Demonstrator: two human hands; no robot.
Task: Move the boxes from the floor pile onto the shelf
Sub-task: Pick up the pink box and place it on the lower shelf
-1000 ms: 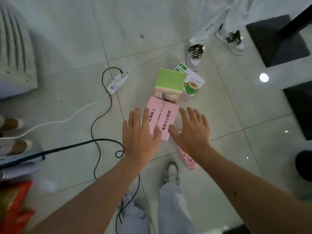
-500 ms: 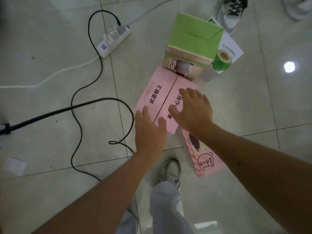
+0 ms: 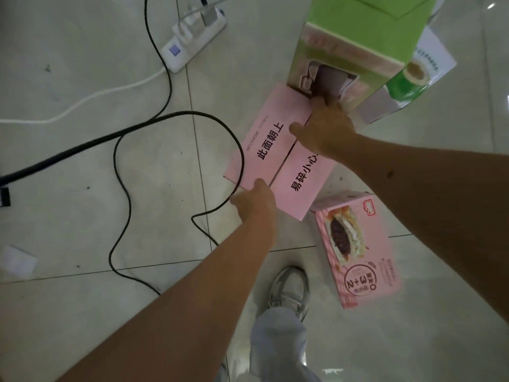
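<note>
a head camera looks straight down at a tiled floor. at the far left edge of the view a white cord runs to a power strip near the top. a black cable loops across the tiles, and one bend of it lies over the near left corner of the pink box, just beside the left hand.

the left hand grips the near edge of the pink box, fingers curled under where they cannot be seen. the right hand reaches across the lid and holds the far edge, fingertips tucked against the green box, which stands touching the pink box's far end. a white box with a green cup picture leans behind the green one. to the right, on the floor near a grey shoe, lies a small pink cake box, apart from the hands.

the pink box sits on the floor, gripped but not visibly raised; no shelf is in view.

risks, as a judgement: the cable may snag on the corner as the box rises, tugging the power strip. the green box may topple once its neighbour leaves. printed characters on the lid suggest fragile contents, so a slip could matter.
</note>
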